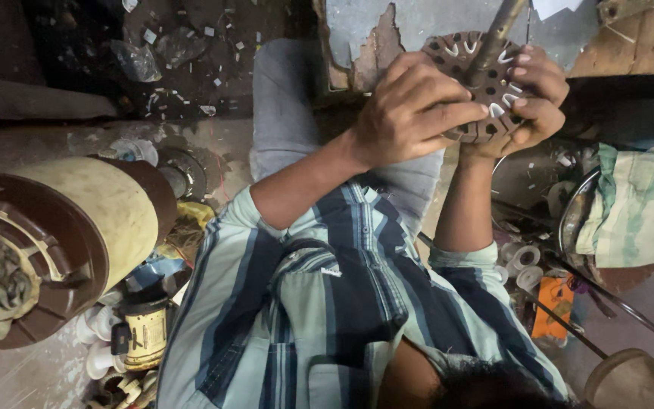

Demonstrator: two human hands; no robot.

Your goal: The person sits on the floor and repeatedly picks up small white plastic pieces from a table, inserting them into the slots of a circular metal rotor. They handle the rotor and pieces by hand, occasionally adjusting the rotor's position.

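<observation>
Squarely between both hands sits the round brown slotted core [478, 87], its metal shaft [497, 34] running up and away from the person, the left hand [410, 110] clasping its near side and the right hand [535, 102] cupping its far side, fingers curled onto its white slot liners.

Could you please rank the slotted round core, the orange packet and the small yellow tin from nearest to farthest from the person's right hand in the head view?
1. Slotted round core: in the right hand, on the metal shaft.
2. Orange packet: lower right, on the floor.
3. Small yellow tin: far lower left, below the large drum.
</observation>
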